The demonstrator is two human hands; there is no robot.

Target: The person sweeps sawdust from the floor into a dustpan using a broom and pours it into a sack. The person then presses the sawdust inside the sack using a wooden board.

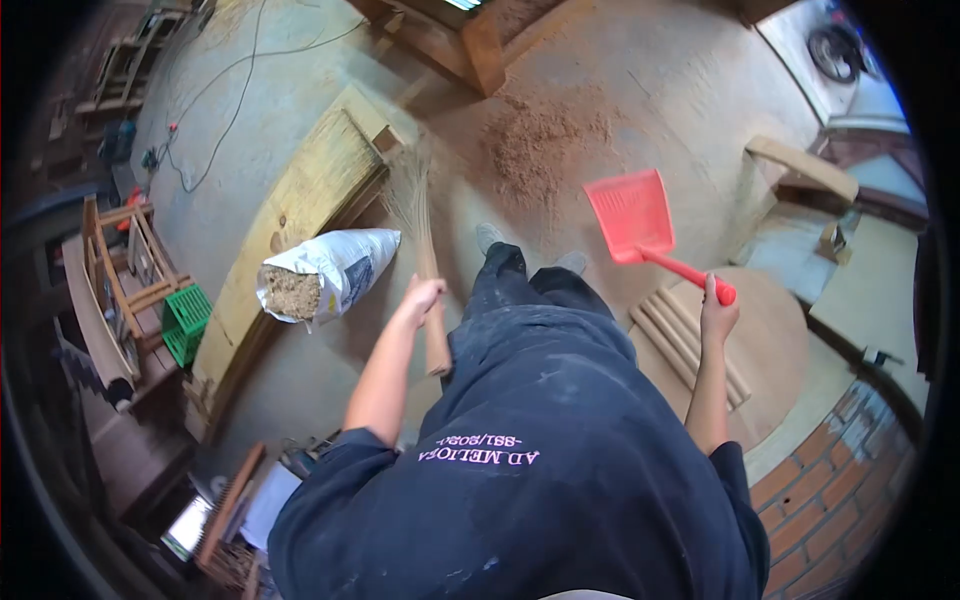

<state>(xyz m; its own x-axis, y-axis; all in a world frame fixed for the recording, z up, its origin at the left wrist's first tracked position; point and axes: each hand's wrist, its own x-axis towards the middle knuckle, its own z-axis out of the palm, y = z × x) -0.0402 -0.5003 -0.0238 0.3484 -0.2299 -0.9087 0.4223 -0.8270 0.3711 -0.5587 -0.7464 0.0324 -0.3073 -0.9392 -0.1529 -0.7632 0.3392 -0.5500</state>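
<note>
Head cam, looking straight down. L hand (424, 296) was wrapped round the pale handle of a straw broom (430, 250), approx mid-handle, w/ the bristles fanned out away from the body, by the end of a thick yellowish board (320, 170). R hand (719, 312) had a closed grip on a red dustpan (632, 212), near the end of its handle, pan held out in front to the right. Reddish-brown sawdust heap (545, 140) was on the floor (700, 100) ahead of the shoes (488, 237), left of the pan & well apart from it.

Only legible text was on the dark shirt (560, 440): "AD MELIORA" in pink, w/ "-SS1/2020-" in white, both upside down from that angle. White bag (350, 262) left of the broom had dark printing too, but tbh it was too blurry to read, so no clue re: brand. Its open mouth was full of lighter shavings (292, 293).

Other stuff: green crate (186, 325) far left, cord (232, 110) trailing up top, brown rods (690, 345) side by side on a round brown panel (780, 345) below the R hand's pan, & brickwork (835, 505) bottom right.
</note>
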